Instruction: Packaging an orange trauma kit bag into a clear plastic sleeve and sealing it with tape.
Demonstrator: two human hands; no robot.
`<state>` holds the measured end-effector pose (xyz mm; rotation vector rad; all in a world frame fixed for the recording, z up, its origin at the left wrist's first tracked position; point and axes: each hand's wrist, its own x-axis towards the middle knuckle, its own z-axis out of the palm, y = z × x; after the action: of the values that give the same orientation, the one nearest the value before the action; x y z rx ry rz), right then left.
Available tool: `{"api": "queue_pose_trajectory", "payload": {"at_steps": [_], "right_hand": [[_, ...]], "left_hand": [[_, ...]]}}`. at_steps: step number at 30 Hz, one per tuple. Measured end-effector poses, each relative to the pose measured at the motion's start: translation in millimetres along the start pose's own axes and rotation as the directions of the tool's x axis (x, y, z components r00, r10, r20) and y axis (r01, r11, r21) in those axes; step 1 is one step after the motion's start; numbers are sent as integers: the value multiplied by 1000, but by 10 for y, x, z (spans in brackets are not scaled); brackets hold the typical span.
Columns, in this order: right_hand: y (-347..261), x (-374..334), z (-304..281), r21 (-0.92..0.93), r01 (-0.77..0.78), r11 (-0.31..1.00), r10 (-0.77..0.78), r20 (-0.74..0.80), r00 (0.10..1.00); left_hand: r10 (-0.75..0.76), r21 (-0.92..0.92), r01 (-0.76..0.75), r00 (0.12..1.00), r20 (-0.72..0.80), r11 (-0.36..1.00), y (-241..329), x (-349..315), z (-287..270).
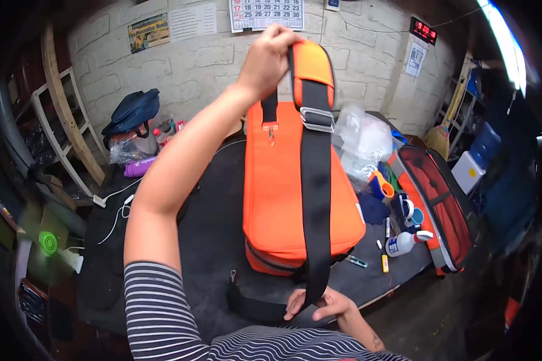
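An orange bag (274,186) with a dark zipped edge stands on the black table in front of me. My left hand (270,59) is raised above it, its fingers closed on the orange-padded part of the bag's shoulder strap (317,180). The black webbing drops from a metal buckle (317,119) down the front of the bag. Close to my body, my right hand (324,304) has its fingers curled around the lower webbing. Past that hand, the loose strap end runs left to a metal snap hook (233,277).
A second orange bag (436,204) lies open at the right. Beside it are a spray bottle (406,242), a yellow tube (385,262) and clear plastic bags (367,138). A purple bottle (140,167) and dark blue bag (132,111) sit back left, near a white cable (121,210).
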<state>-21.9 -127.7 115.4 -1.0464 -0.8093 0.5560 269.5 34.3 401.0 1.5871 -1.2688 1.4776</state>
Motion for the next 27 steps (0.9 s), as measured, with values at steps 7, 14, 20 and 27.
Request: {"api": "queue_pose_trajectory", "payload": {"at_steps": [7, 14, 20, 27], "right_hand": [[-76, -253, -182, -268, -162, 950, 38, -413, 910], [-201, 1, -353, -64, -4, 998, -41, -682, 731], [-393, 343, -534, -50, 204, 978, -169, -765, 621], [-491, 438, -414, -175, 229, 958, -280, -749, 601]], "left_hand": [[-703, 553, 435, 440, 558, 711, -1616, -648, 716], [-356, -202, 527, 764, 538, 825, 405, -1502, 494], [-689, -278, 961, 201, 697, -1, 2197, -1897, -349], [-675, -440, 894, 376, 635, 84, 2018, -1751, 68]]}}
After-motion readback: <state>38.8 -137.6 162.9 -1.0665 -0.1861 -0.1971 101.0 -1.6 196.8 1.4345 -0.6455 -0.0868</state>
